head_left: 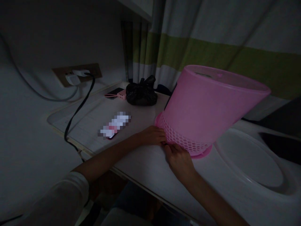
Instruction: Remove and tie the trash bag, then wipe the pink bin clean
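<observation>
A pink plastic bin (207,106) with a honeycomb-mesh band near its base stands on the white table (145,160), its wide mouth facing up. My left hand (152,135) is at the near left of the mesh band, fingers curled against the bin's lower edge. Right beside it, my right hand (180,160) touches the same lower edge, its fingers bent and pressed to the rim of the base. The fingertips of both hands almost meet. The far side of the bin is hidden.
A lit phone (116,124) lies left of the bin. Behind it are a black plastic bag (141,92), a pink power bank (121,94) and a dark phone. Chargers (73,79) with cables fill a wall socket. At right are a round white lid (249,160) and a dark flat object.
</observation>
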Demonstrator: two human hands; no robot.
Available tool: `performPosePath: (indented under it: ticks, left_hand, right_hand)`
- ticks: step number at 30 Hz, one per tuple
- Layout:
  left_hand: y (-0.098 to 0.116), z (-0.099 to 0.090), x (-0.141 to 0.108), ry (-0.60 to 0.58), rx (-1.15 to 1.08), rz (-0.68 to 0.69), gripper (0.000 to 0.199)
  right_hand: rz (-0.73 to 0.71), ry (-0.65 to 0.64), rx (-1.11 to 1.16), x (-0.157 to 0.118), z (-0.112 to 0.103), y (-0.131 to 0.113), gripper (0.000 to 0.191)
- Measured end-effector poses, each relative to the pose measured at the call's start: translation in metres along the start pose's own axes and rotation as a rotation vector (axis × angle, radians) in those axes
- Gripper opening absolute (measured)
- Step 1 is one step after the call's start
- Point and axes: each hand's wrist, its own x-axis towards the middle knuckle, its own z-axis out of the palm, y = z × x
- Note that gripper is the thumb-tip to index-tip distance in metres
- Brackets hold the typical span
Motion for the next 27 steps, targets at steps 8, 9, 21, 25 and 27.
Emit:
performPosePath:
  ticks: [8,9,21,25,27]
  left_hand:
    - [-0.008,-0.002,-0.002,-0.064,0.007,-0.029,0.022]
    - [-0.009,-0.002,-0.003,-0.068,0.013,-0.035,0.022]
    - [-0.029,-0.004,-0.010,-0.091,0.012,-0.107,0.026]
    - [-0.037,-0.006,-0.012,-0.115,-0.008,-0.151,0.022]
    - [-0.040,-0.007,-0.014,-0.118,-0.004,-0.162,0.021]
  right_hand:
    - [-0.007,0.054,-0.029,-0.012,0.002,0.006,0.014]
    - [-0.007,0.056,-0.032,-0.012,0.002,0.007,0.015]
    - [-0.012,0.059,-0.016,-0.017,0.002,0.015,0.016]
    - [-0.021,0.062,0.000,-0.018,0.002,0.018,0.016]
    - [-0.025,0.064,0.006,-0.018,0.002,0.019,0.016]
